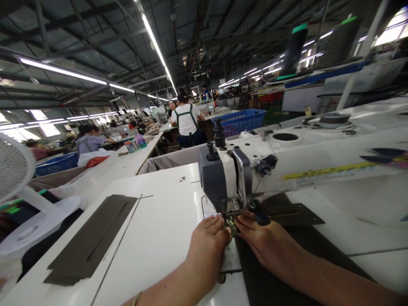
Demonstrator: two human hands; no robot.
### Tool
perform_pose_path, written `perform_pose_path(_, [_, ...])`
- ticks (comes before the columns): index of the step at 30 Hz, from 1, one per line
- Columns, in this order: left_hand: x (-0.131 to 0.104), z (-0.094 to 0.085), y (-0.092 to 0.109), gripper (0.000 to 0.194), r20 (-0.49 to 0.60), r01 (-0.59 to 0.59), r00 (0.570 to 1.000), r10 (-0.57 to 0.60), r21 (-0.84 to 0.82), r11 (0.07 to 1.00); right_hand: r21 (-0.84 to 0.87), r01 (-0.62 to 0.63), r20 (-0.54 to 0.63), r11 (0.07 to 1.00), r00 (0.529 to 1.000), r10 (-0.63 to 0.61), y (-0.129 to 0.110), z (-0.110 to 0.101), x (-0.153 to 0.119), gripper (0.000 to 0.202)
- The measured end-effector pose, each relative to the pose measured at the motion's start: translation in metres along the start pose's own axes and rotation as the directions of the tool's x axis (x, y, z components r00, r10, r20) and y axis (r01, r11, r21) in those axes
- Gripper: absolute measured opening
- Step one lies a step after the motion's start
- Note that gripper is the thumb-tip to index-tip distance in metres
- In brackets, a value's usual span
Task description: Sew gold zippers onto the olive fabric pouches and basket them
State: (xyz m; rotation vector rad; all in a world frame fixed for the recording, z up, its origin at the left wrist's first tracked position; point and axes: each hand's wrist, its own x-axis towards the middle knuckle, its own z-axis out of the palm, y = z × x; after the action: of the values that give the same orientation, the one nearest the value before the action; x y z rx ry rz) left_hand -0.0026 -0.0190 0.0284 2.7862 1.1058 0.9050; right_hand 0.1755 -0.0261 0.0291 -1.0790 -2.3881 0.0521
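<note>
Beneath the head of a white and grey sewing machine (223, 174), my two hands meet close to the presser foot (234, 214). My left hand (207, 242) is closed, its bent fingers pressed together at the left of the foot, touching a small olive edge of fabric (233, 230). From the right, my right hand (264, 238) grips the fabric at the foot; its fingertips are partly hidden. A dark fabric piece (261, 272) runs from there toward me under my right forearm. Dark panels with a slit (293, 214) lie behind my right hand, under the machine arm.
A stack of dark slit panels (92, 238) lies on the white table (159, 238) at left. Beside it stands a white fan (41, 212). Scissors (385, 157) rest on the machine arm. A blue basket (242, 121) and people at other tables are beyond.
</note>
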Motion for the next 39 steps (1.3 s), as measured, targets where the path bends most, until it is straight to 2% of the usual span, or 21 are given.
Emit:
perform_pose_path(4, [0.002, 0.002, -0.001, 0.008, -0.027, -0.009, 1.0, 0.008, -0.013, 1.0, 0.035, -0.024, 0.026, 0.999, 0.999, 0.023, 0.003, 0.002, 0.001, 0.033])
perform_pose_path(7, [0.001, 0.004, -0.002, 0.012, -0.052, -0.022, 0.998, 0.019, -0.04, 0.999, 0.037, -0.026, 0.0, 0.999, 1.0, 0.026, 0.006, 0.007, 0.001, 0.032])
perform_pose_path(13, [0.001, 0.007, -0.008, 0.011, -0.056, -0.01, 0.998, 0.008, -0.046, 0.999, 0.017, -0.028, 0.014, 0.999, 1.0, 0.028, 0.009, 0.008, 0.001, 0.03])
perform_pose_path(21, [0.001, 0.01, -0.01, 0.009, -0.05, 0.029, 0.998, -0.031, -0.049, 0.998, 0.012, -0.028, -0.037, 1.0, 0.999, 0.028, 0.006, 0.003, 0.006, 0.03])
perform_pose_path(24, [0.002, 0.011, -0.009, 0.008, -0.047, 0.042, 0.998, -0.044, -0.043, 0.998, -0.005, -0.02, -0.034, 1.0, 0.999, 0.02, 0.008, 0.004, 0.007, 0.03])
perform_pose_path(29, [0.003, 0.01, -0.009, 0.012, -0.042, 0.057, 0.997, -0.058, -0.036, 0.998, -0.026, -0.018, -0.095, 0.999, 0.995, 0.016, 0.011, 0.01, 0.006, 0.03])
perform_pose_path(34, [0.001, 0.007, -0.008, 0.012, -0.047, 0.011, 0.999, -0.013, -0.042, 0.999, -0.019, 0.003, -0.124, 1.0, 0.992, -0.005, 0.014, 0.015, -0.002, 0.028])
perform_pose_path(39, [-0.001, 0.011, -0.009, 0.012, -0.116, -0.048, 0.992, 0.043, -0.041, 0.998, -0.073, 0.018, -0.134, 0.997, 0.991, -0.028, 0.013, 0.016, -0.005, 0.03])
